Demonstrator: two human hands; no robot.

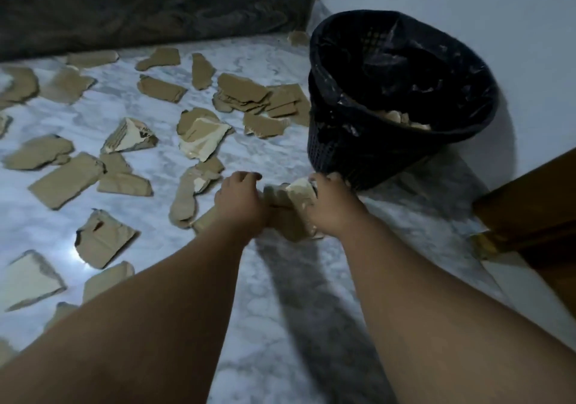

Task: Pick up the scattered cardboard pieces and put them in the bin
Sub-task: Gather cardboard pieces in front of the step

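Observation:
Both arms reach forward over the marble floor. My left hand (241,199) and my right hand (330,204) grip a bundle of torn cardboard pieces (288,207) between them, just above the floor. The black mesh bin (339,142) with a dark liner stands right behind the bundle, against the wall; some pale cardboard lies inside it (402,120). Several brown cardboard pieces are scattered over the floor to the left, among them a stack (246,95) near the bin and a flat piece (67,179) further left.
A dark mattress or sofa base (149,7) runs along the back. The white wall (498,29) stands behind the bin. A brown wooden door or furniture edge (530,210) juts in at the right. Bare marble floor (280,294) lies between my arms.

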